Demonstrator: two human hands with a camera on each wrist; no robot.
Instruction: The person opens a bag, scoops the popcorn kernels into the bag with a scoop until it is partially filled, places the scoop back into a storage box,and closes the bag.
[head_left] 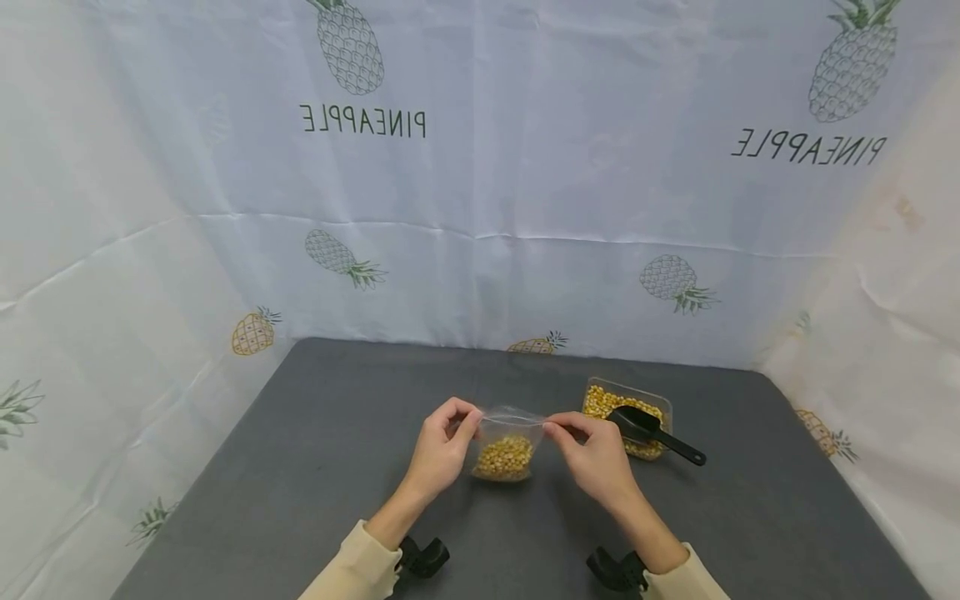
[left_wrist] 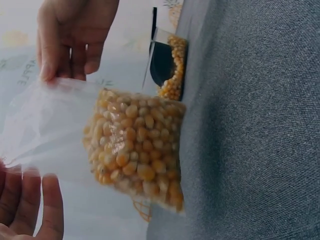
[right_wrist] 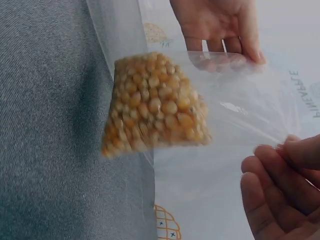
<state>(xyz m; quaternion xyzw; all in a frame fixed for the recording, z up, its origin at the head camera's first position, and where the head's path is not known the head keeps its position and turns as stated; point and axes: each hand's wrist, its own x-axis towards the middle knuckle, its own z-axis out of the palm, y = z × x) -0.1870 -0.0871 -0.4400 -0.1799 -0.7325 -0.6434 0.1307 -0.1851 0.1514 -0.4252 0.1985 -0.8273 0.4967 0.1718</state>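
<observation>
A clear plastic bag with yellow corn kernels in its lower part hangs upright between both hands, close above the dark table. My left hand pinches its top left corner between thumb and fingers. At the top right corner, my right hand pinches the bag the same way. Both wrist views show the kernels bunched at the bottom and the upper plastic stretched between the hands. Whether the bag's mouth is sealed I cannot tell.
Right of the bag, a clear plastic tub of corn kernels stands on the dark grey table. A black scoop lies across it, its handle sticking out over the right side. Pineapple-printed cloth surrounds the table at the back and sides.
</observation>
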